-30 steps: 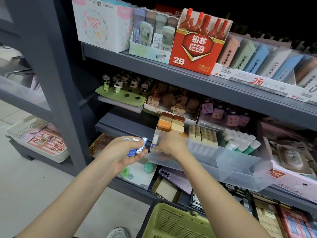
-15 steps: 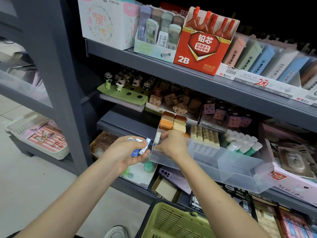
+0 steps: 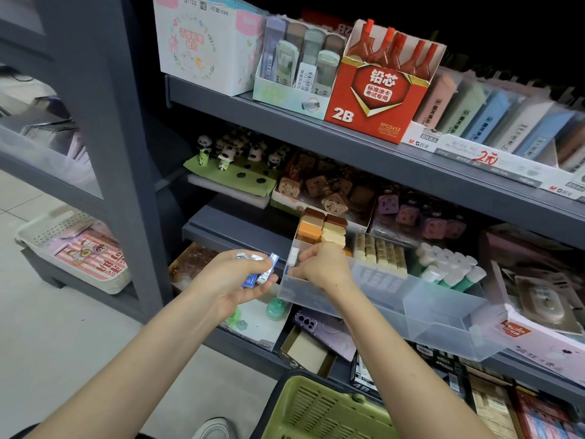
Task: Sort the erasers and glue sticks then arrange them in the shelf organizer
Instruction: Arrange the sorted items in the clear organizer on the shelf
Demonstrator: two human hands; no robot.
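Slotting a white eraser point(image 3: 293, 257) into the clear shelf organizer's point(image 3: 443, 315) left-end compartment, the right hand point(image 3: 323, 267) pinches it upright; best seated flush against the wall. Left hand's point(image 3: 228, 280) fingers point(image 3: 264, 284) curl round blue-and-white erasers point(image 3: 258, 270) just beside. Glue sticks point(image 3: 449, 269) stand further right. Grey shop shelf point(image 3: 240, 228) carries it all, green basket point(image 3: 323, 410) below.

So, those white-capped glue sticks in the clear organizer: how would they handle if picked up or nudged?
The glue sticks look like rigid round plastic tubes, so probably stiff and light. They lean packed together in the organizer; pull one and its neighbours may slump or roll. The smooth caps could be slippery.
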